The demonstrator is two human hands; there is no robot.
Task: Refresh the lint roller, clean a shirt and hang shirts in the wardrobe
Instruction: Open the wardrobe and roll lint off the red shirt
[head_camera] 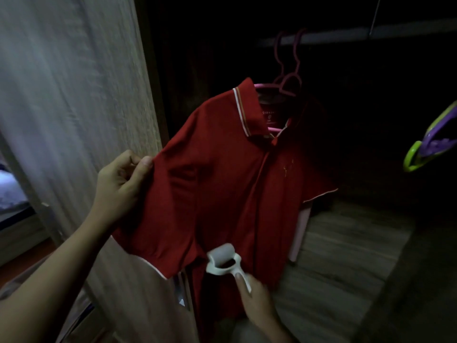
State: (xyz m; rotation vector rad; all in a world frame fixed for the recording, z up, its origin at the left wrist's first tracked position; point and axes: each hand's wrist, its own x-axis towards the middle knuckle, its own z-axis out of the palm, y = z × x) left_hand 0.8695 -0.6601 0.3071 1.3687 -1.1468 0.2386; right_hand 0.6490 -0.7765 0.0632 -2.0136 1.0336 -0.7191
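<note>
A red polo shirt (222,184) hangs on a pink hanger (286,85) from the wardrobe rail (346,37). My left hand (121,184) pinches the shirt's left sleeve and holds it out to the side. A white lint roller (222,258) presses against the lower front of the shirt, its handle gripped by my right hand (254,303), index finger along the handle. A second pink hanger hook sits beside the first on the rail.
The light wooden wardrobe door (81,107) stands open at the left. A green and purple hanger (430,144) sticks in from the right. A pale pink garment (300,233) shows behind the red shirt. The wardrobe floor (346,256) is dark wood.
</note>
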